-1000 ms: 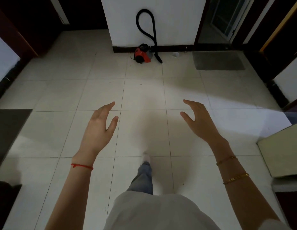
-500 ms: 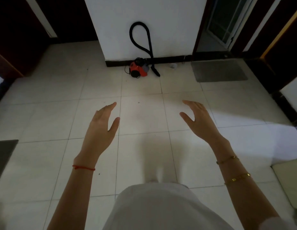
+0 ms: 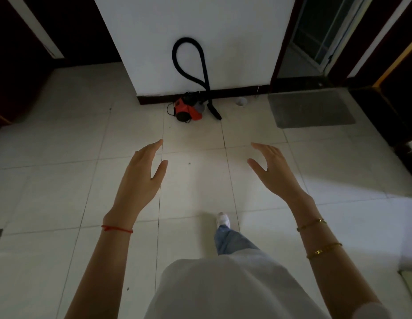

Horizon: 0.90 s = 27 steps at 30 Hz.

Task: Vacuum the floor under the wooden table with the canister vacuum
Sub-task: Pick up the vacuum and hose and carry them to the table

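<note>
A small red canister vacuum [image 3: 188,109] sits on the tiled floor against a white wall. Its black hose [image 3: 190,62] loops up the wall and comes down to a black nozzle [image 3: 214,111] resting on the floor beside it. My left hand [image 3: 140,176] and my right hand [image 3: 273,171] are raised in front of me, fingers straight and spread, holding nothing. Both hands are well short of the vacuum. No wooden table is in view.
A grey doormat [image 3: 312,109] lies to the right of the vacuum before a doorway [image 3: 315,35]. A small white object [image 3: 241,102] lies by the black baseboard. Dark door frames stand at left and right. My right foot [image 3: 223,219] is stepping forward on the pale tiles.
I have walked closer to the vacuum, which now looks larger and lower in view. My right foot has swung forward. Both hands stay open and raised.
</note>
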### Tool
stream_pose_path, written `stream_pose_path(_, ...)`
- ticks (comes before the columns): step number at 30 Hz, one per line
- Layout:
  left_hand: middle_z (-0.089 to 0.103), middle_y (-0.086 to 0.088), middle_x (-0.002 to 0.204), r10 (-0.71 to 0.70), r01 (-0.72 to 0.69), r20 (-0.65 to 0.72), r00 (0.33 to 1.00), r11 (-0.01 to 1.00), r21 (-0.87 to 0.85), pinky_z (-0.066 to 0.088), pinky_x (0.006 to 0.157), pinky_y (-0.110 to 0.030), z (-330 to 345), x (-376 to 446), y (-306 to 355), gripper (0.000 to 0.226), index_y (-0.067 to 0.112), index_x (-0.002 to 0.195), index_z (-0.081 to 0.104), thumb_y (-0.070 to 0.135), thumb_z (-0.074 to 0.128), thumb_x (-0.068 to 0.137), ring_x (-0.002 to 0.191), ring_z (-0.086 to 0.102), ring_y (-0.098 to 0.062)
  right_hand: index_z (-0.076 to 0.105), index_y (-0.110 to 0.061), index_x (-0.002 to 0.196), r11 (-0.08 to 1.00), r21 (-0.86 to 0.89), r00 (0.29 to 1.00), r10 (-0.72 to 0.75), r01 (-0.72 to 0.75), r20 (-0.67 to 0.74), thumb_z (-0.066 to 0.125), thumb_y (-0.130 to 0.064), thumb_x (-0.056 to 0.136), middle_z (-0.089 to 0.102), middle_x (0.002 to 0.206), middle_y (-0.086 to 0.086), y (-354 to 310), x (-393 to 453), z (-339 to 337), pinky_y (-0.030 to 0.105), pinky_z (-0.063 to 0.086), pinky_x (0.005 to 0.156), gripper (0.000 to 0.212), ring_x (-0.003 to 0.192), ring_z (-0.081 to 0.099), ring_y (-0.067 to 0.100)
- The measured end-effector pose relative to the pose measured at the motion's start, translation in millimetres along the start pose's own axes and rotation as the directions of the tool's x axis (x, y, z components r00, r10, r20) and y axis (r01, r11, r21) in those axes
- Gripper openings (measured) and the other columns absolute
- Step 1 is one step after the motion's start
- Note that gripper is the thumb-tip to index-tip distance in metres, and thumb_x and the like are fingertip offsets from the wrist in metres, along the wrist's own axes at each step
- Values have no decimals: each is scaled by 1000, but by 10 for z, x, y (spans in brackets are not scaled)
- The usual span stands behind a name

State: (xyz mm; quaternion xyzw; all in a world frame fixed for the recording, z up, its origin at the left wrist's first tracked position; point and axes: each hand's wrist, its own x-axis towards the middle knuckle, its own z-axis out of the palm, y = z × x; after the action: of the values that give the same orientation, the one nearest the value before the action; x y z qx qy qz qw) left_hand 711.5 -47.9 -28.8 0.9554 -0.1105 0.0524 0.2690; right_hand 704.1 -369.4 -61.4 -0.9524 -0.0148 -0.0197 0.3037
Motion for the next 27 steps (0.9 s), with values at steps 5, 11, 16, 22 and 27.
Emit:
stream_pose_path(5, 42, 1, 145, -3, 3, -45, 999, 1000, 5, 35, 109, -30, 72, 1186, -43, 51, 20, 146, 33, 32, 45, 98, 134, 39, -14, 38, -18, 143, 999, 1, 999, -41, 41, 19, 48, -40, 97, 43, 145, 0, 136, 1306, -207, 39, 31, 113, 52, 137, 34, 15)
stream_pose_path(11, 42, 1, 145, -55, 58, -82, 995, 998, 33, 32, 107, -26, 96, 2310, -272, 51, 19, 146, 34, 30, 46, 98, 133, 38, -14, 38, -19, 143, 997, -1, 997, -74, 74, 23, 46, -41, 97, 43, 144, 1, 157, 2728, -276, 41, 33, 112, 52, 135, 35, 16)
stream_pose_path(16, 42, 2, 145, -112, 116, -76, 991, 992, 43, 31, 105, -25, 213, 3066, -595, 51, 21, 146, 33, 33, 45, 98, 134, 38, -13, 38, -18, 143, 995, -24, 994, -95, 96, 48, 47, -39, 98, 43, 145, 1, 189, 3650, -97, 30, 28, 109, 51, 136, 34, 15)
stream_pose_path(22, 42, 3, 145, -134, 135, -56, 989, 991, 10, 32, 108, -27, 377, 4129, -1088, 51, 20, 146, 34, 32, 46, 97, 134, 38, -12, 38, -20, 143, 997, 1, 993, -83, 83, 80, 48, -38, 98, 44, 144, 2, 177, 4788, 228, 23, 23, 104, 49, 135, 35, 15)
stream_pose_path(27, 42, 3, 145, -116, 117, -33, 993, 993, 36, 30, 107, -24, 344, 5253, -1553, 52, 20, 146, 33, 33, 45, 98, 133, 38, -11, 42, -17, 140, 997, 11, 995, -75, 74, 72, 51, -32, 97, 47, 140, 5, 29, 5897, 375, 23, 27, 102, 46, 131, 41, 20)
